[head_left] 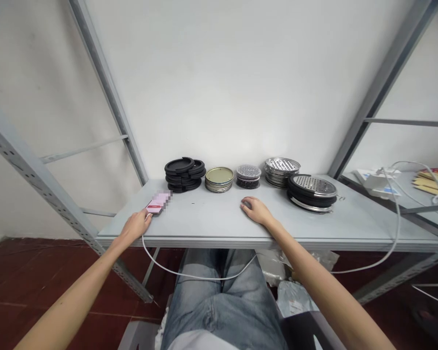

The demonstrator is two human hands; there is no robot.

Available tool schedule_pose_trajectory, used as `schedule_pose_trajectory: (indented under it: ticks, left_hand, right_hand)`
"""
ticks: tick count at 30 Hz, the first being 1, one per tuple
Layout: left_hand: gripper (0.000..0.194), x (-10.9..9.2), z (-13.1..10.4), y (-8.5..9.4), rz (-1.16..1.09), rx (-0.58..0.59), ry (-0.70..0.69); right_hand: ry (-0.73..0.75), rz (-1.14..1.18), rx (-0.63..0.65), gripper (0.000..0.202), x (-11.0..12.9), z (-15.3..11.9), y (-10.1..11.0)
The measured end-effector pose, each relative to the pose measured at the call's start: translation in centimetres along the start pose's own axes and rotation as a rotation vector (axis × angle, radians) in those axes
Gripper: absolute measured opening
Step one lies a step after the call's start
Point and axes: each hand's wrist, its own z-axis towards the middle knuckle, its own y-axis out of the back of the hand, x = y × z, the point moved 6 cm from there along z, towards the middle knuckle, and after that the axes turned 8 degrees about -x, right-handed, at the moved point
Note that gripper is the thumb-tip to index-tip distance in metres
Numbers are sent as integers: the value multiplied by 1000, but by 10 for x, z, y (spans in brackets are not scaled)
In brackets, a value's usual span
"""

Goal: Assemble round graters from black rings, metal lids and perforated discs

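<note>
My left hand [136,224] is closed on the lower end of a phone [158,202], which lies near the left side of the table with its screen lit and partly blurred out. A white cable [190,277] runs from the phone's lower end across my lap. My right hand [256,211] rests on the tabletop with loosely bent fingers, a gap between thumb and forefinger and nothing visible in it. Beyond it are a stack of small grey perforated discs [248,171] and a stack of silver grater discs [282,167]. To its right sit black rings topped by a perforated metal disc [316,185].
A stack of black rings [182,166] and a pile of gold-toned round lids [219,175] stand along the back of the grey table [200,221]. Metal uprights [107,82] flank the table. On the right shelf are a white device [377,182] and yellowish flat pieces [432,183].
</note>
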Motion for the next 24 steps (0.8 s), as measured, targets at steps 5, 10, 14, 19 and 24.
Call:
schedule_pose_trajectory:
  ticks: [5, 10, 14, 19, 24]
  left_hand:
    - [34, 0, 1, 0, -13, -10, -13]
    - [39, 11, -1, 1, -7, -48, -33]
    - [44, 19, -8, 10, -49, -69, -17]
    - [48, -4, -30, 43, -488, -117, 51]
    - [37, -62, -66, 114, -1257, -141, 84]
  right_hand:
    - [11, -5, -5, 32, 1, 0, 1]
    - [11, 3, -10, 32, 0, 0, 0]
    - [1, 11, -7, 32, -1, 0, 0]
    - [5, 17, -6, 32, 2, 0, 2]
    - [-35, 148, -58, 30, 3, -1, 6]
